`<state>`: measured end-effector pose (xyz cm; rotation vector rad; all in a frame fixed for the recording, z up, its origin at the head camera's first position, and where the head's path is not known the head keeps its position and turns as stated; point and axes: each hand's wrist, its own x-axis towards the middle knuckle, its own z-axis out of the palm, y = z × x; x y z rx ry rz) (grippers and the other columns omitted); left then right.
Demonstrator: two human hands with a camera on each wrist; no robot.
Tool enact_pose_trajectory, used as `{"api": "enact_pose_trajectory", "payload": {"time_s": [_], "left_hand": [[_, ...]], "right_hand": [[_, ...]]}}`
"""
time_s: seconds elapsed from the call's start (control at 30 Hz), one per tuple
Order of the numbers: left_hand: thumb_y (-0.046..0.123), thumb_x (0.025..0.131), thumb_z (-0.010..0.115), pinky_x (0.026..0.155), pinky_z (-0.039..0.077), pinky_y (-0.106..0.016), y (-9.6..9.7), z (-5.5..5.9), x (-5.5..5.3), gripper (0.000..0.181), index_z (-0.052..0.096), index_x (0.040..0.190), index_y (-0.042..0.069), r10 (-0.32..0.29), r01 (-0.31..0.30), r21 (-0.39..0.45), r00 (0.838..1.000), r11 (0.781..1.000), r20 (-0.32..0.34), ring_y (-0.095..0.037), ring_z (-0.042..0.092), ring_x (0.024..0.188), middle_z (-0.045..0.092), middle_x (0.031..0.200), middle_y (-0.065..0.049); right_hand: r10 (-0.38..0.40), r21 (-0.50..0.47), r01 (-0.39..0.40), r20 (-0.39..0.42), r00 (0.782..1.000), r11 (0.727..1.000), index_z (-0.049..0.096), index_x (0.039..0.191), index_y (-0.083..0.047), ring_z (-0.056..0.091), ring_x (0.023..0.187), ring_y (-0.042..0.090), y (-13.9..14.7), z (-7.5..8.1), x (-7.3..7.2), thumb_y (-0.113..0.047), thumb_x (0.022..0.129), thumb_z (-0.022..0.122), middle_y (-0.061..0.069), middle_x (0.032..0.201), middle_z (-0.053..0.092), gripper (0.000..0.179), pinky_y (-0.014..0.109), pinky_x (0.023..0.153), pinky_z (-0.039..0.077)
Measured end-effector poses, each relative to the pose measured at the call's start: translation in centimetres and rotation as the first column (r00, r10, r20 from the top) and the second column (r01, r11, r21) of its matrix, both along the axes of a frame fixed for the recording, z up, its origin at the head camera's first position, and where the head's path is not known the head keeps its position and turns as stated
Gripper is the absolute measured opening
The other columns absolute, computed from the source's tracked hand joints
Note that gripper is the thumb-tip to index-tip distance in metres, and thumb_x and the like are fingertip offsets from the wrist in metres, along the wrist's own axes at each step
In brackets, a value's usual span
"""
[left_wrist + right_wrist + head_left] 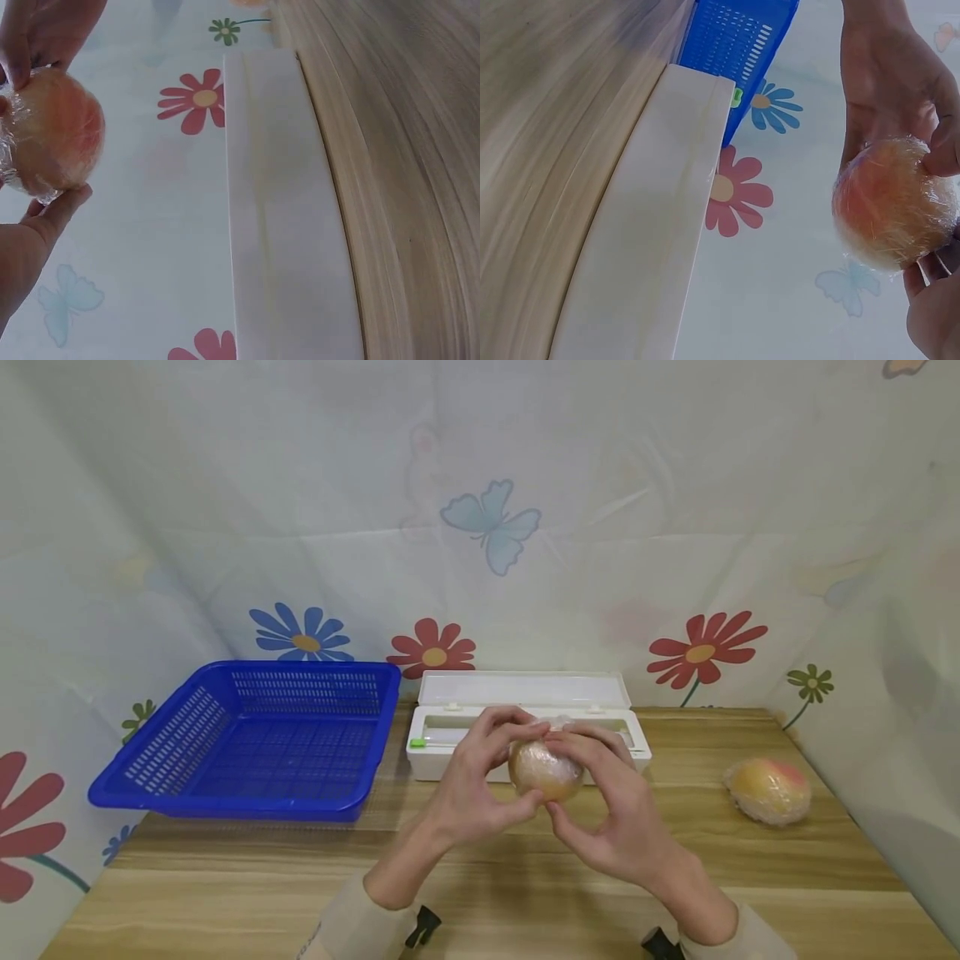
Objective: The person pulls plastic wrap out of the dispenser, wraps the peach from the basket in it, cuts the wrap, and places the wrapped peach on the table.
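Observation:
In the head view, my left hand and right hand both hold a peach wrapped in clear cling film, above the front of a white box. Fingers and thumbs curl around it from either side, the fingertips on its upper face and the thumbs at its lower edge. Gathered film shows at the top between the fingers. Both wrist views show the wrapped peach with its red blush and wrinkled film. The white cling film dispenser stands behind the hands with its lid raised.
A blue plastic basket stands to the left on the wooden table. Another film-wrapped peach lies at the right. A green slide cutter sits at the dispenser's left end. A flower-printed curtain hangs behind the table.

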<state>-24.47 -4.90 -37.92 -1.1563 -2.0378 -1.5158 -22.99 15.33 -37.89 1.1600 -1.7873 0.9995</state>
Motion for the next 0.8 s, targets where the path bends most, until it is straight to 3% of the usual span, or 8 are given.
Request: {"api": "enact_pose_trajectory", "payload": {"time_s": [0.23,0.43,0.53,0.63,0.7,0.8], "left_hand": [[0.01,0.077,0.081,0.089,0.056,-0.038,-0.2,0.35,0.04,0.054,0.064,0.129,0.012,0.024,-0.025,-0.016,0.999,1.0,-0.027,-0.026,0.056,0.122,0.048,0.138,-0.011],[0.011,0.079,0.081,0.091,0.055,-0.033,-0.5,0.53,-0.04,0.054,0.06,0.13,0.011,0.033,-0.034,-0.044,0.999,0.998,-0.042,-0.024,0.057,0.124,0.05,0.142,-0.007],[0.012,0.08,0.081,0.091,0.055,-0.033,-0.58,0.58,-0.04,0.054,0.06,0.13,0.01,0.018,-0.02,-0.049,0.999,0.999,-0.049,-0.023,0.057,0.125,0.052,0.141,-0.007],[0.012,0.081,0.081,0.091,0.055,-0.033,-0.62,0.58,-0.05,0.054,0.061,0.131,0.009,-0.003,0.0,-0.046,0.998,0.999,-0.06,-0.023,0.058,0.124,0.054,0.139,-0.007],[0.012,0.082,0.08,0.091,0.055,-0.032,-0.63,0.58,-0.08,0.054,0.061,0.132,0.008,-0.017,0.015,-0.039,0.998,0.999,-0.063,-0.023,0.058,0.124,0.055,0.139,-0.007],[0.01,0.082,0.08,0.093,0.054,-0.034,-0.65,0.55,-0.23,0.055,0.061,0.133,0.006,-0.036,0.034,-0.021,0.997,0.999,-0.075,-0.024,0.058,0.125,0.056,0.139,-0.009]], "right_hand": [[-0.076,-0.002,0.076,-0.044,0.996,0.997,0.062,0.127,0.006,0.043,0.125,0.043,0.21,0.09,-0.01,-0.04,0.096,0.067,0.032,0.133,0.049,0.056,0.036,0.11,0.032],[-0.115,0.024,0.114,0.11,0.987,0.993,0.044,0.145,0.01,0.043,0.133,0.04,0.44,-0.17,0.12,-0.048,0.094,0.068,0.027,0.146,0.043,0.081,0.03,0.111,0.033],[-0.107,0.052,0.099,0.195,0.975,0.994,0.042,0.149,0.006,0.044,0.135,0.037,0.66,-0.28,0.2,-0.044,0.092,0.072,0.022,0.15,0.043,0.082,0.029,0.111,0.034],[-0.074,0.07,0.059,0.235,0.969,0.996,0.045,0.149,0.002,0.046,0.135,0.035,0.84,-0.31,0.2,-0.028,0.086,0.079,0.021,0.151,0.044,0.078,0.028,0.11,0.037],[-0.055,0.072,0.038,0.238,0.97,0.997,0.047,0.148,0.002,0.048,0.134,0.034,0.89,-0.3,0.19,-0.019,0.081,0.079,0.02,0.15,0.046,0.077,0.027,0.108,0.04],[-0.031,0.061,0.019,0.206,0.978,0.998,0.051,0.144,0.003,0.049,0.134,0.034,0.86,-0.26,0.08,-0.024,0.085,0.078,0.02,0.148,0.048,0.07,0.025,0.107,0.041]]}}
